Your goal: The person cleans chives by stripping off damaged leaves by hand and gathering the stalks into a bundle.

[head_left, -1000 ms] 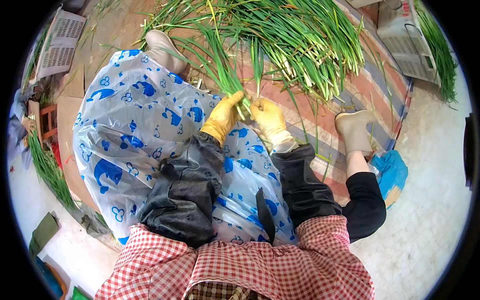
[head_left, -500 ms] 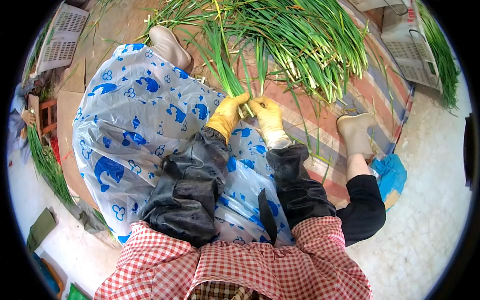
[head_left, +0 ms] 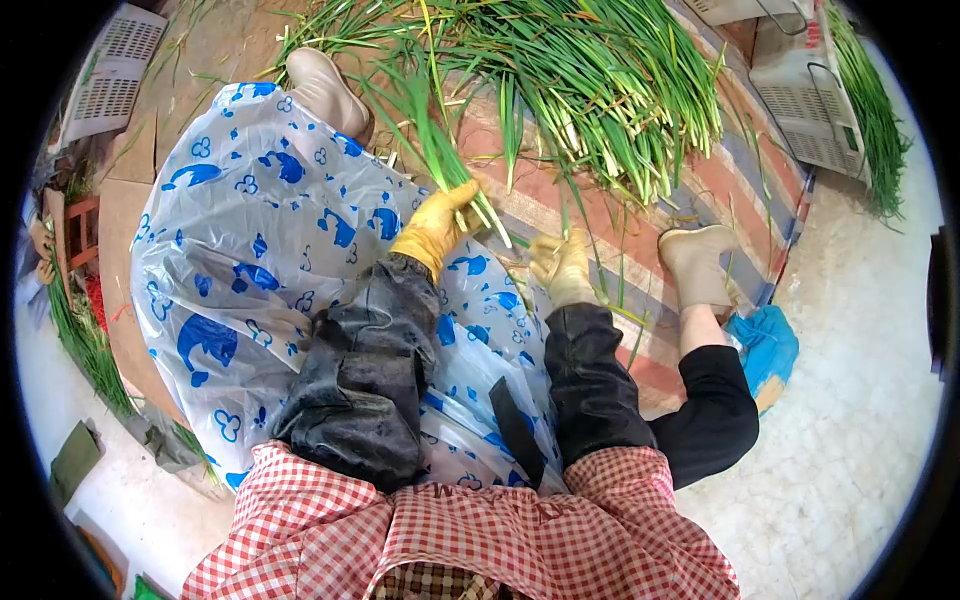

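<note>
My left hand [head_left: 437, 228], in a yellow glove, is closed around a small bunch of garlic chives [head_left: 432, 140]. Their white ends point toward me and the green leaves fan away. To its right, apart from the bunch, is my right hand [head_left: 562, 268], also gloved and smeared by motion. Its fingers look curled, and a blurred green strand shows at the fingertips; what they grip is unclear. Beyond both hands lies a large heap of garlic chives [head_left: 610, 90] on a striped sheet [head_left: 640, 240].
A clear plastic sheet with blue prints [head_left: 240, 260] covers my lap and left leg. My beige boots [head_left: 325, 92] stand either side. White crates [head_left: 810, 100] holding greens are at the right, another crate [head_left: 115, 70] at upper left. Another person's hand [head_left: 42, 240] shows at far left.
My right hand has moved away from the bunch, to the right and toward me. My left hand keeps its hold on the chives, whose white ends now show more. The view has shifted slightly.
</note>
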Demonstrator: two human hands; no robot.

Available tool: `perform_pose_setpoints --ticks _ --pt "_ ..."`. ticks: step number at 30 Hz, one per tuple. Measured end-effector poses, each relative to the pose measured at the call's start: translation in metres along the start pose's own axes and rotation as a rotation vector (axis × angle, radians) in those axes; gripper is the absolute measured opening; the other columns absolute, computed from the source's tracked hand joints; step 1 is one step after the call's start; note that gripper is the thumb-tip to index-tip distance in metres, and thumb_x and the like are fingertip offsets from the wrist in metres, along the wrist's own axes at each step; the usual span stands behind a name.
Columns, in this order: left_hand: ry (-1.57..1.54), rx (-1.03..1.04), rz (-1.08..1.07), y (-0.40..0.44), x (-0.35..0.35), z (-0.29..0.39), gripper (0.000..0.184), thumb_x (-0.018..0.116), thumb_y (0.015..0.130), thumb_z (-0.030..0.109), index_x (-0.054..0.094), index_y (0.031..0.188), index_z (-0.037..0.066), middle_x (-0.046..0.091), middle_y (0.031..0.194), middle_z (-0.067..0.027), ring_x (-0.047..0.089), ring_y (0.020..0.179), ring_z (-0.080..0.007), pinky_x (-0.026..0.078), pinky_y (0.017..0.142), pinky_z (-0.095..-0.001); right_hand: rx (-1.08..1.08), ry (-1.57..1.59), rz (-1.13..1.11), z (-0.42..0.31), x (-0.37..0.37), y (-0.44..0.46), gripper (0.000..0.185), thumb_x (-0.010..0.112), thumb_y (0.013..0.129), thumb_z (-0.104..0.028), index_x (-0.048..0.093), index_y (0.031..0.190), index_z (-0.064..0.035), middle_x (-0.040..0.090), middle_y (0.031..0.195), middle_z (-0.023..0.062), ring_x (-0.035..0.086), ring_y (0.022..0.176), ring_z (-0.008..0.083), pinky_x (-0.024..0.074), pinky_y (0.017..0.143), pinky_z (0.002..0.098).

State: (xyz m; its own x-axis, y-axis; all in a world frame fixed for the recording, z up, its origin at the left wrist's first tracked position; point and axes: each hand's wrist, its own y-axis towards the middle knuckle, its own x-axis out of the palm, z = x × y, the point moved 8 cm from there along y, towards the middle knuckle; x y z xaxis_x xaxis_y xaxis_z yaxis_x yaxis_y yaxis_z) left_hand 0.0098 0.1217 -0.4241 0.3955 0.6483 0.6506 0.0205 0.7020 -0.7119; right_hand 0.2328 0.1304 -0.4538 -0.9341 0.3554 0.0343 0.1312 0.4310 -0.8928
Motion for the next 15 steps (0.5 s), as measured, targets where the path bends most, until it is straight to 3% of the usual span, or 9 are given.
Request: perform_pose_setpoints --ticks 2,3,4,6,8,10,11,15 --pt "0.092 -0.042 -0.146 -0.011 0.020 -0.003 0.031 0.059 0.087 0.018 0.054 0.114 0.004 0.062 0.097 -0.0058 0.061 0.092 -0.0198 0.051 0.073 -0.0317 0.208 -0.312 -0.316 0.017 0.040 -0.029 0.052 0.038 0.092 -0.053 0.059 0.082 -0.0057 0.062 0.073 0.0068 0.053 0.057 0.0182 0.0426 0.055 0.0262" --pt "0.129 -0.043 -0.171 -0.003 0.011 -0.010 0.036 0.059 0.087 0.020 0.052 0.118 0.004 0.062 0.100 -0.0064 0.061 0.091 -0.0201 0.051 0.072 -0.0321 0.284 -0.326 -0.505 0.022 0.064 -0.049 0.045 0.039 0.093 -0.047 0.058 0.082 -0.0073 0.056 0.064 0.0035 0.047 0.048 0.0137 0.0370 0.047 0.0236" --pt "0.184 -0.063 -0.174 -0.004 0.010 -0.013 0.039 0.058 0.087 0.020 0.049 0.121 0.002 0.061 0.102 -0.0072 0.061 0.092 -0.0214 0.051 0.072 -0.0322 0.284 -0.324 -0.513 0.023 0.073 -0.053 0.045 0.039 0.093 -0.047 0.058 0.082 -0.0073 0.056 0.064 0.0035 0.047 0.048 0.0137 0.0370 0.047 0.0236" --pt "0.137 -0.094 -0.229 -0.010 0.009 -0.012 0.040 0.057 0.088 0.018 0.047 0.123 0.000 0.060 0.106 -0.0093 0.060 0.095 -0.0226 0.051 0.078 -0.0368 0.162 -0.279 -0.737 0.016 0.099 -0.065 0.034 0.044 0.094 -0.037 0.055 0.099 -0.0047 0.056 0.072 0.0031 0.043 0.048 0.0090 0.0341 0.040 0.0230" --pt "0.089 -0.067 -0.212 -0.008 0.009 -0.009 0.039 0.055 0.089 0.017 0.047 0.123 0.000 0.060 0.108 -0.0105 0.059 0.097 -0.0236 0.051 0.081 -0.0394 0.139 -0.277 -0.726 0.013 0.102 -0.065 0.027 0.049 0.092 -0.033 0.056 0.096 -0.0078 0.052 0.064 -0.0013 0.039 0.044 0.0062 0.0298 0.038 0.0189" --pt "0.039 -0.044 -0.197 -0.005 0.008 -0.005 0.038 0.053 0.090 0.016 0.047 0.123 0.000 0.059 0.110 -0.0116 0.059 0.099 -0.0246 0.050 0.084 -0.0420 0.078 -0.303 -0.604 -0.002 0.103 -0.073 0.023 0.052 0.091 -0.032 0.058 0.093 -0.0092 0.046 0.058 -0.0034 0.037 0.042 0.0067 0.0281 0.037 0.0198" --pt "-0.016 -0.041 -0.190 -0.005 0.007 -0.003 0.037 0.051 0.091 0.016 0.046 0.123 0.000 0.058 0.112 -0.0123 0.058 0.101 -0.0257 0.049 0.087 -0.0436 -0.005 -0.308 -0.454 -0.009 0.103 -0.078 0.021 0.058 0.088 -0.029 0.057 0.083 -0.0094 0.042 0.052 -0.0042 0.034 0.038 0.0083 0.0266 0.035 0.0222" --pt "-0.058 -0.059 -0.044 -0.014 -0.016 -0.002 0.035 0.046 0.092 0.013 0.045 0.124 -0.001 0.056 0.118 -0.0141 0.056 0.106 -0.0280 0.045 0.093 -0.0452 -0.175 -0.455 -0.459 -0.026 0.108 -0.082 0.019 0.060 0.087 -0.025 0.056 0.082 -0.0073 0.042 0.052 -0.0031 0.033 0.037 0.0093 0.0262 0.034 0.0229"
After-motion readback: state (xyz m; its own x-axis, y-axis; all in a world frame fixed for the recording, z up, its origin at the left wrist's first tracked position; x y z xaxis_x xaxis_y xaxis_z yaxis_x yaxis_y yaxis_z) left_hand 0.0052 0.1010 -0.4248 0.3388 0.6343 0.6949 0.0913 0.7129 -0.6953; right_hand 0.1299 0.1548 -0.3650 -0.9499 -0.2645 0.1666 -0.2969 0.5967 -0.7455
